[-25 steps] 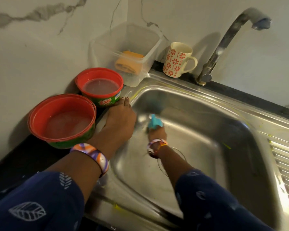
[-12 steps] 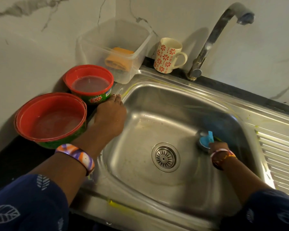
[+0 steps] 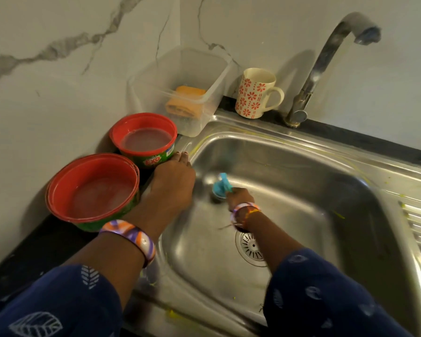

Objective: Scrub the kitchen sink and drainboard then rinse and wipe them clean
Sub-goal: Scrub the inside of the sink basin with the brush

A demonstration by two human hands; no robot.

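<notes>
Item: my right hand [image 3: 238, 197], gripping the blue scrubber [image 3: 221, 187], has swung back to centre-left of the steel sink basin [image 3: 301, 190]; left hand [image 3: 173, 181] stays flat on the rim. Scrubbing ongoing.

Two red tubs [image 3: 93, 190], one mug [image 3: 255, 93], one sponge [image 3: 186, 102].

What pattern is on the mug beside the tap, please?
Red flowers and dots on cream, on the mug; head view.

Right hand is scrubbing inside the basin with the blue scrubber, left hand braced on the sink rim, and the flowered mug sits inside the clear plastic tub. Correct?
Not quite. The head view shows the flowered mug on the counter beside the clear plastic tub, not in it. The rest holds: right hand, blue scrubber, left hand, sink rim.
</notes>
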